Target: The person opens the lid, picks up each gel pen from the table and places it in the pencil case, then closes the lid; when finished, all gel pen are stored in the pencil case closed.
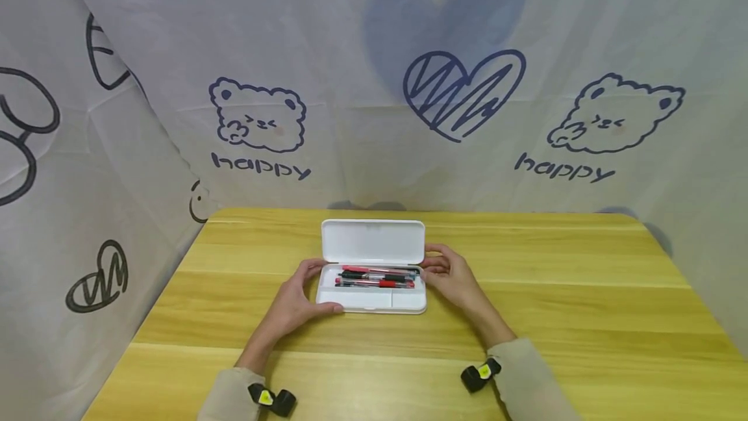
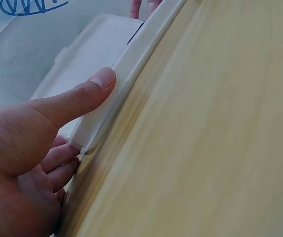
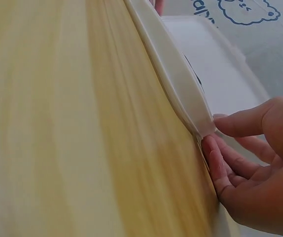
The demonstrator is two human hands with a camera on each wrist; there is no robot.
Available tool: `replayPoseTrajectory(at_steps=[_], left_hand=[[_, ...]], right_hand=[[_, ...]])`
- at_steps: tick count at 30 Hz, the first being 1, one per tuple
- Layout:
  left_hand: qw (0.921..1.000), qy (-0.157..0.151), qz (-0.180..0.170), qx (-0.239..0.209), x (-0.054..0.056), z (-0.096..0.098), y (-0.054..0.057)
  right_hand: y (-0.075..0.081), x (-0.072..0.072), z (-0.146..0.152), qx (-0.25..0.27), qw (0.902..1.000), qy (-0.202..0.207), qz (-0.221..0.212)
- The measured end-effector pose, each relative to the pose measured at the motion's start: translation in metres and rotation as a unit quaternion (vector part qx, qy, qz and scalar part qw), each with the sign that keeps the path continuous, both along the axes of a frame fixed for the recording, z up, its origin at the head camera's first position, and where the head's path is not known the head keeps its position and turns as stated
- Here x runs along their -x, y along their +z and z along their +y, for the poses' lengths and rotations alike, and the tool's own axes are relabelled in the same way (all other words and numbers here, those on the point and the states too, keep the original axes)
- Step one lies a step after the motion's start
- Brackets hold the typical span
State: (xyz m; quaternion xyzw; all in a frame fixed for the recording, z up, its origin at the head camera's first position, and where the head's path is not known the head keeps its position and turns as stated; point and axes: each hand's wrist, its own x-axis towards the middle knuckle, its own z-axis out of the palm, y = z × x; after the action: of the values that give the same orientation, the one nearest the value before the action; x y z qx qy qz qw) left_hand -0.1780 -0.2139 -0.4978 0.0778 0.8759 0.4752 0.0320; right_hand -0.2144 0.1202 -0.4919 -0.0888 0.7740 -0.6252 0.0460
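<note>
A white pencil case [image 1: 362, 301] lies on the table with its lid [image 1: 374, 242] raised at the back. Several pens [image 1: 380, 283], with red and black parts, lie in its rear compartment; the two front compartments hold nothing visible. My left hand [image 1: 295, 302] grips the case's left end, thumb on the front edge and fingers round the side toward the back. At the right end, my right hand [image 1: 454, 279] holds the case between thumb and fingers, as the right wrist view shows at the corner of the white case [image 3: 173, 69]. Some fingertips are hidden behind it.
The wood-grain table [image 1: 555, 304] extends on both sides of the case. Behind it hangs a pale curtain [image 1: 362, 148] printed with bears and hearts, and another curtain [image 1: 117, 180] hangs at the left. Black wrist devices [image 1: 482, 374] sit on both sleeves.
</note>
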Motion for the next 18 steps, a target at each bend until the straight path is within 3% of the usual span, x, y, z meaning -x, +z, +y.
replayPoseTrajectory(at_steps=[12,18], left_hand=[[0.9988,-0.022,0.019,-0.040,0.001,0.000,-0.004],[0.9980,-0.023,0.021,-0.054,0.002,-0.001,-0.004]], right_hand=[[-0.003,-0.002,0.003,-0.011,0.9988,0.011,0.047],[-0.003,0.001,0.010,-0.010,0.9995,0.027,0.014]])
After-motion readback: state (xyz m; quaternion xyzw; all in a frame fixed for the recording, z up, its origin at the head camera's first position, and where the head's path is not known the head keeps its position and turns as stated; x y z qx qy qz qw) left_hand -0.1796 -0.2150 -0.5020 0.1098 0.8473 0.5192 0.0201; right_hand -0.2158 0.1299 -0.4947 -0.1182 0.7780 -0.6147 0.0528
